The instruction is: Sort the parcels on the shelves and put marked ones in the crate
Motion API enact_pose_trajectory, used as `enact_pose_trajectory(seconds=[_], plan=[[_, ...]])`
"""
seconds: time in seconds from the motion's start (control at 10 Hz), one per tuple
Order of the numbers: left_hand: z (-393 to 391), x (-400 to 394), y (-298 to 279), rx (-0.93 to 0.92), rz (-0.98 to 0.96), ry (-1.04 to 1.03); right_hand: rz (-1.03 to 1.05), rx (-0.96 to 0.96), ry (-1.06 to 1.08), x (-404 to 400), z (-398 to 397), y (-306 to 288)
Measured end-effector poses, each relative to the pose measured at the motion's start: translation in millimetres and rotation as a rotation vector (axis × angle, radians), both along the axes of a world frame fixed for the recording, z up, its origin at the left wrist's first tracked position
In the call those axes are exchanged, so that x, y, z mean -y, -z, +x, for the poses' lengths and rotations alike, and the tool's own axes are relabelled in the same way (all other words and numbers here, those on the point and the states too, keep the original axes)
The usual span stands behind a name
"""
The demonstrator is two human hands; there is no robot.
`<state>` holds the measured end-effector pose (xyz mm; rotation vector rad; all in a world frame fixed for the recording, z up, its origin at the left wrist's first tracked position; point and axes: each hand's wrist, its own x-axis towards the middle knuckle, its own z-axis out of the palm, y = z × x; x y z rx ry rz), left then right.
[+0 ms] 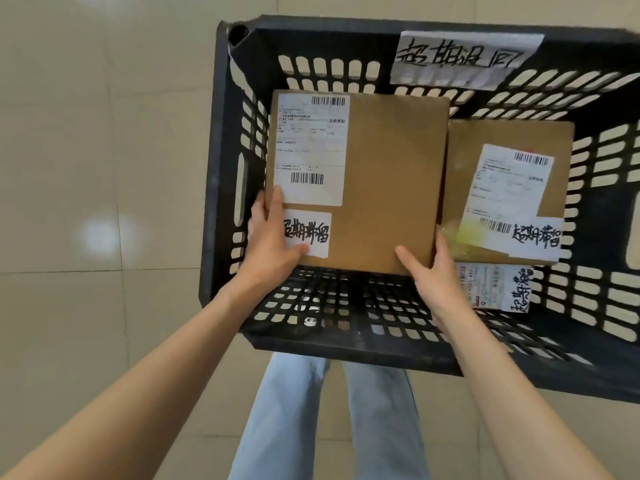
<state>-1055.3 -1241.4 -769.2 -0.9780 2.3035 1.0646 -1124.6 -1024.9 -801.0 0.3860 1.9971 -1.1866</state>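
Cardboard parcel (pixel 374 174) grasped between left grip (pixel 273 244) and right grip (pixel 433 268), inside black crate (pixel 221 168)

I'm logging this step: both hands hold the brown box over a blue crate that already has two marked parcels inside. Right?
Not quite: the crate is black, not blue, as the head view shows. Left hand and right hand hold the brown box; two marked parcels lie inside.
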Motion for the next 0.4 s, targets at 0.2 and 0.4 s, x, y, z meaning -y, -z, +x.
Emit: enact_pose_trajectory(seconds=[0.2, 0.4], plan=[[-3, 0, 8, 0.086, -0.083, 0.054, 0.119, -0.082, -0.103, 4, 3, -2], [-18, -21, -29, 0.069, -0.174, -0.015, 0.204, -0.193, -0.204, 11, -6, -48]])
